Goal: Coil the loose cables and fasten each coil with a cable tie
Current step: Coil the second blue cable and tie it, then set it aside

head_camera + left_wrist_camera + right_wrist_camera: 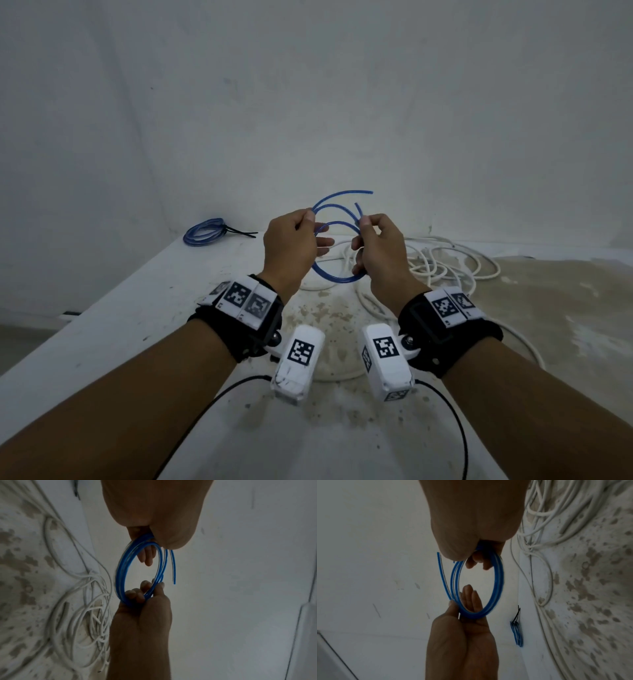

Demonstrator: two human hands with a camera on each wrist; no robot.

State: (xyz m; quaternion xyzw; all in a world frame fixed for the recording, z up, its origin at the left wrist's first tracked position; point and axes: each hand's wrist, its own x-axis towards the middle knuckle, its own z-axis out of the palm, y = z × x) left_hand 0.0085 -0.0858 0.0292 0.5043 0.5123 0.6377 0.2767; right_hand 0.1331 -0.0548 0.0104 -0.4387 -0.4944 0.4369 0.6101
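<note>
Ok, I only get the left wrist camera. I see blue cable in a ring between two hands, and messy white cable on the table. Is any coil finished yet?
Observer: Yes. The head view shows a finished blue coil at the far left corner of the table, with a black cable tie on it.
Operator: How is the left hand holding the ring?
Observer: In the right wrist view, the left hand pinches the blue cable with its thumb, and its straight fingers poke through the ring.
</note>
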